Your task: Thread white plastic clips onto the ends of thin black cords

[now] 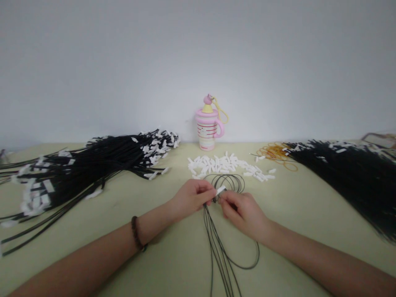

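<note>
Near the middle of the table, my left hand (pixel 196 199) pinches a small white plastic piece (pixel 220 190) that sticks out past the fingertips. Just to its right, my right hand (pixel 246 214) is closed in a pinch on a thin black cord, at the far end of the white piece; the fingers partly hide the contact. Several thin black cords (pixel 216 239) run from under my left hand toward the front edge. Coiled loops of black cord (pixel 236 181) lie behind both hands. Loose white pieces (pixel 216 164) are spread beyond the loops.
A pink and white cup (pixel 206 128) stands by the wall. Bundled black cords with white ends (pixel 102 159) lie at left. Another dark bundle (pixel 346 177) covers the right side, beside a tangle of orange rubber bands (pixel 274 151). All rest on a pale green tabletop (pixel 139 264).
</note>
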### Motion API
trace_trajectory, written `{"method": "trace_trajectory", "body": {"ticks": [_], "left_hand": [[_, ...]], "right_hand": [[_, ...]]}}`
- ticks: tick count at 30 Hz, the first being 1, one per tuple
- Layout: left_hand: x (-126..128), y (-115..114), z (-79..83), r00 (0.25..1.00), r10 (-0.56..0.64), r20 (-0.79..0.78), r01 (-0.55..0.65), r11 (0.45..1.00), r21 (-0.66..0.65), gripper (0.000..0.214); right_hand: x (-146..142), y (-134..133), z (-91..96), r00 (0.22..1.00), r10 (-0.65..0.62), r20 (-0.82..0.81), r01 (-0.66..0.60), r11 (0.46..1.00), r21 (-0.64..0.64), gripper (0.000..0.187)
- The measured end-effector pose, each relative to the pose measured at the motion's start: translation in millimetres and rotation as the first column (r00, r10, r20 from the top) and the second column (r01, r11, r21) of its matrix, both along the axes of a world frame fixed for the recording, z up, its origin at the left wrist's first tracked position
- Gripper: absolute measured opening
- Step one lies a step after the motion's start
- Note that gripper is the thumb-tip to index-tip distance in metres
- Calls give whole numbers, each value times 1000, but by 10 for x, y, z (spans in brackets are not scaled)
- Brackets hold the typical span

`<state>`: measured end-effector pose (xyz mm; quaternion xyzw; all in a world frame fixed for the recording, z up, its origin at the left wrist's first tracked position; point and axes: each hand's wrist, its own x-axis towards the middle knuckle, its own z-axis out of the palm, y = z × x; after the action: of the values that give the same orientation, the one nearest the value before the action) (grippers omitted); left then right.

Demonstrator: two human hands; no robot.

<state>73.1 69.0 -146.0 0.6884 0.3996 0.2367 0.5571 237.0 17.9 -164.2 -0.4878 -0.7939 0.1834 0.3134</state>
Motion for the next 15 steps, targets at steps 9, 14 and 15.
{"method": "trace_trajectory", "body": {"ticks": [9,14,15], "left_hand": [[50,-78,3,999,-15,-39,18,995,99,21],[79,-97,-54,1000,-22,-10,23,981,191,21],[86,-97,-60,1000,1,-3,-1,982,190,21]], "right_hand": [[-3,-55,52,998,-9,-67,7,999,-32,22],[8,-29,27,994,-39,-104,31,996,-80,23],[8,-17,29,992,-41,-120,31,996,-86,24]]}}
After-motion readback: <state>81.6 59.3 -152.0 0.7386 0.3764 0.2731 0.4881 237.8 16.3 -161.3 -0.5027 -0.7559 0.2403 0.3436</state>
